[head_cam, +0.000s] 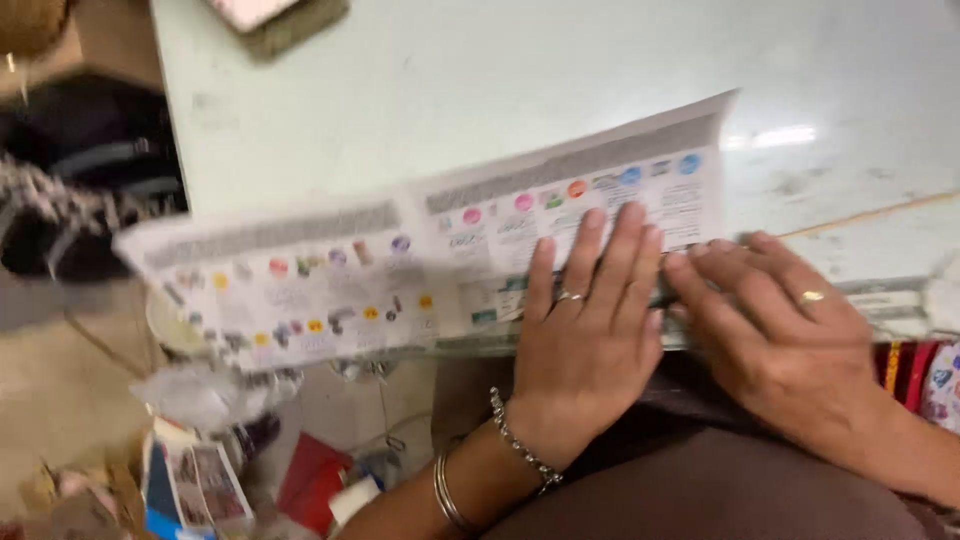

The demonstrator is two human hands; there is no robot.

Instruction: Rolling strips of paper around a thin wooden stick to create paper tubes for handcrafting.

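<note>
Your left hand [585, 330] lies palm down, fingers spread and extended flat, pressing on a printed sheet [420, 255]. A ring sits on 1 finger, and a beaded bracelet and 2 thin bangles circle the wrist. Your right hand [775, 325] lies just beside it, also flat and open, fingers pointing left so the tips touch the sheet's lower edge next to your left little finger. It wears a gold ring. Neither hand grips anything; both simply press down.

The sheet is thin, glossy paper, long and folded, with grey bands along the top and rows of small coloured dots and pictures. It lies across the near edge of a pale green table [480, 90], and its left part sticks out past the table's corner, blurred.

The table is smooth and slightly scuffed, with a shiny glare at the right. A thin wooden stick [870, 213] lies on it to the right of your hands. A flat object [280, 20] sits at the far edge. Below the sheet's left end, the floor holds crumpled plastic [210, 395], loose paper scraps [200, 485] and a red piece [315, 480]. A dark bag [90, 150] stands at the far left. Brown cloth covers your lap [720, 490].
</note>
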